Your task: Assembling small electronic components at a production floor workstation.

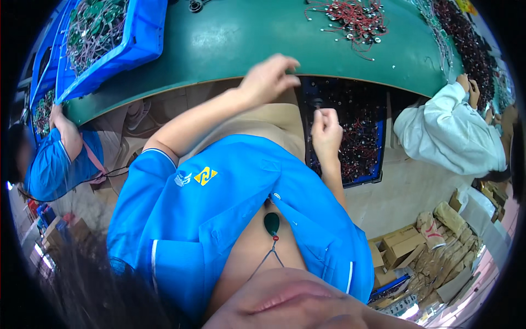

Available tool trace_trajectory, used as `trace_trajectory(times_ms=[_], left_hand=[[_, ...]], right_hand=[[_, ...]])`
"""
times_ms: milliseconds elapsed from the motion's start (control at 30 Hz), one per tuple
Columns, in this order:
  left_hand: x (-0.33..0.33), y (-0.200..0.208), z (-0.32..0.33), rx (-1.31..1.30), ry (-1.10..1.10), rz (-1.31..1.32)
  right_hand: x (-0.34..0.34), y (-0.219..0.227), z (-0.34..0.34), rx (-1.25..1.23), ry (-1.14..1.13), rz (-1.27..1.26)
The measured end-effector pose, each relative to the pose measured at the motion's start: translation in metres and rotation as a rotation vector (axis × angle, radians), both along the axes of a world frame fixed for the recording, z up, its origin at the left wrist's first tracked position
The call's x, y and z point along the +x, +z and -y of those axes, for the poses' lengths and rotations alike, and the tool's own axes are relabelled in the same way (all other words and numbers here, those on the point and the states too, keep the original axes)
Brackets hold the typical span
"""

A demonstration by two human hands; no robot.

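Observation:
My left hand (268,79) is over the front edge of the green table (230,44), slightly smeared by motion. Its thumb and fingers are apart, and I see nothing between them. My right hand (327,131) is lower and to the right, above a blue bin (379,156) full of small dark parts with red wires. Thumb and fingers are pinched together there. A small dark part (316,103) shows blurred at the fingertips; its exact kind cannot be made out.
Red-wired small parts (356,22) lie heaped at the table's far side. A blue crate (131,52) of green-and-grey wired pieces stands at the left. People work at both sides, one in a pale sleeve (438,120). Cardboard boxes (402,244) sit on the floor at lower right.

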State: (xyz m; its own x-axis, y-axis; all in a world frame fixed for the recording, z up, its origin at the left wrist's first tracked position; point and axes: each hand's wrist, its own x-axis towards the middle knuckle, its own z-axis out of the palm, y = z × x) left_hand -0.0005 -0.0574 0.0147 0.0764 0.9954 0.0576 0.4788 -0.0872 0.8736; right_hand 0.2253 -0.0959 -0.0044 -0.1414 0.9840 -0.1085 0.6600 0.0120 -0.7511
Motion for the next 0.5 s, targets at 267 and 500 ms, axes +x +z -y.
trace_trajectory(times_ms=[267,500], left_hand=[[-0.100,-0.031,-0.153,0.313,0.319,-0.899],[-0.116,-0.053,-0.190,-0.134,0.183,-0.747]], right_hand=[[0.080,-0.018,-0.026,0.486,-0.154,0.669],[0.000,0.026,-0.100,0.604,-0.009,0.197]])
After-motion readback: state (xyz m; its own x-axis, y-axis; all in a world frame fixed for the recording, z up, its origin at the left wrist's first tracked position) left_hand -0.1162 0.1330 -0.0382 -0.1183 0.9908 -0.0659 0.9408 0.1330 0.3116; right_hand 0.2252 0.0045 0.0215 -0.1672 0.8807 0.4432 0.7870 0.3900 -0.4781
